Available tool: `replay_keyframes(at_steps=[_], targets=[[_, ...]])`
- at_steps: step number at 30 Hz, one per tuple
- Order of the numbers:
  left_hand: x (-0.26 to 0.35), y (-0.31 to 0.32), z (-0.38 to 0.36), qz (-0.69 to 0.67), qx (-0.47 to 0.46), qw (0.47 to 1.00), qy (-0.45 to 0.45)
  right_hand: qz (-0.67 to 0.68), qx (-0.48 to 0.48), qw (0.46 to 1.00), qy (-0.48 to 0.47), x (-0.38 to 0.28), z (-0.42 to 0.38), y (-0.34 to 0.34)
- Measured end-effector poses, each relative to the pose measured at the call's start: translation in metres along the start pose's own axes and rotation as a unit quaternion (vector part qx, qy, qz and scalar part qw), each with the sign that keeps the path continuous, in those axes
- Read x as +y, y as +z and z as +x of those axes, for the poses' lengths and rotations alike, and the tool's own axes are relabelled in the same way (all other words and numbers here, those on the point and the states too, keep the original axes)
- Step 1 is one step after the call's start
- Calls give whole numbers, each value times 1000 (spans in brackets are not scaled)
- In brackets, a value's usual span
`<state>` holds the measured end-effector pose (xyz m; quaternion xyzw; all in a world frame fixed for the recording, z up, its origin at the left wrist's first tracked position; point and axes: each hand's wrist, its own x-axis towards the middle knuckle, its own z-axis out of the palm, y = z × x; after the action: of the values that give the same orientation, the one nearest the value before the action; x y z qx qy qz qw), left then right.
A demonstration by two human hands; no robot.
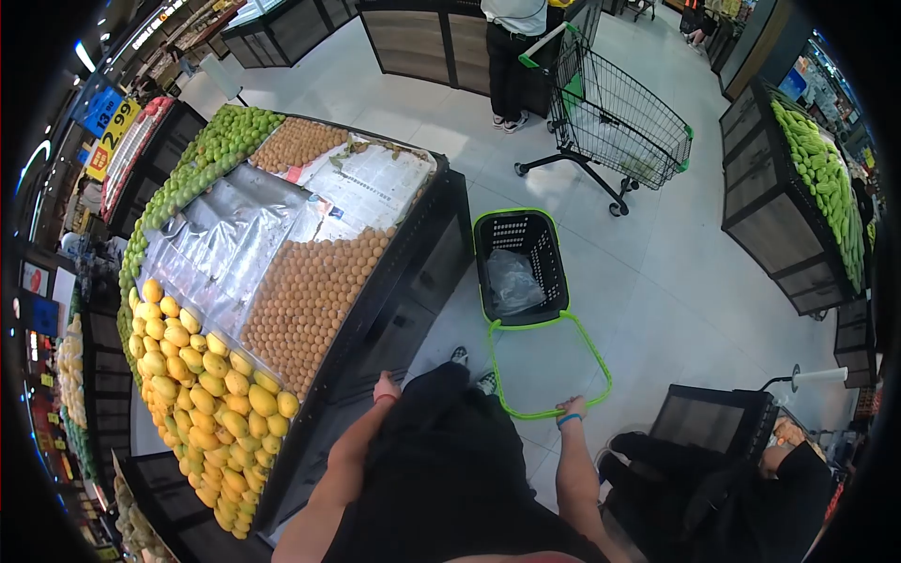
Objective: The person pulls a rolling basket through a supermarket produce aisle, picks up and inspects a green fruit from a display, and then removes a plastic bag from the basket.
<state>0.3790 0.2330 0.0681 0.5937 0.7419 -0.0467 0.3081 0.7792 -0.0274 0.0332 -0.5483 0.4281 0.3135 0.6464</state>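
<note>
My right hand [572,407] is closed on the green handle [605,361] of a black basket [484,272] with a green rim. The basket stands on the floor ahead of me, and a clear plastic bag [514,281] lies inside it. Beside the dark side of the produce stand hangs my left hand [387,386], its fingers curled; whether it holds anything is too small to make out. On that stand are yellow mangoes [211,394], small round brown fruits [314,291] and green fruits [221,141], with bare silver lining and newspaper between them.
A shopping cart [619,117] stands ahead on the right, next to a person in dark trousers [511,70]. Another person in black [751,502] is close at my right by a black bin [709,422]. Green vegetables [817,174] fill a stand at the far right.
</note>
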Motion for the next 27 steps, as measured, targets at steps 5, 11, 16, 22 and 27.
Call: replay_keyframes(at_steps=[5, 11, 16, 22, 27], targets=[[-7, 14, 18, -13, -32, 998, -45, -41, 24, 999, -18, -58, 25, 23], [13, 49, 52, -42, -54, 998, -11, -113, 77, 982, -131, -119, 43, 56], [55, 72, 88, -90, -83, 992, 1, -48, 36, 988, -142, -108, 26, 84], [108, 68, 108, -107, -112, 987, -39, -58, 13, 995, -77, -69, 8, 117], [140, 52, 114, -75, -139, 986, -44, -143, 9, 981, -128, -95, 44, 123]])
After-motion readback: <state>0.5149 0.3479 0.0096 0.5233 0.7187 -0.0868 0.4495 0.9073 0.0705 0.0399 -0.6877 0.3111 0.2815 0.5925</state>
